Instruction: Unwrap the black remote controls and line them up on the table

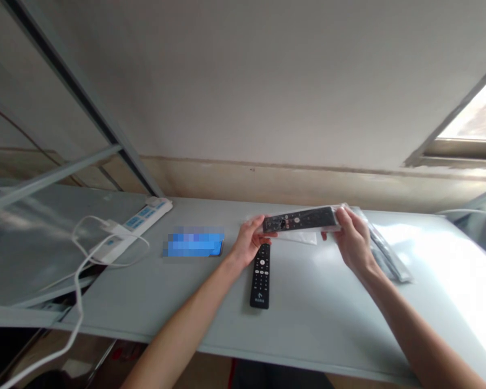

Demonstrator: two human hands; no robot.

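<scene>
My left hand and my right hand hold a black remote control in a clear plastic sleeve level above the table, one at each end. Below my left hand, a bare black remote control lies lengthwise on the pale grey table. Another plastic-wrapped long item lies just beyond my right hand, partly hidden by it. A piece of white paper or plastic sits under the held remote.
A smartphone, blurred over, lies left of my left hand. Further left are a white power strip and a white charger cable that runs over the table edge. A metal shelf frame stands at the left, a window at the right.
</scene>
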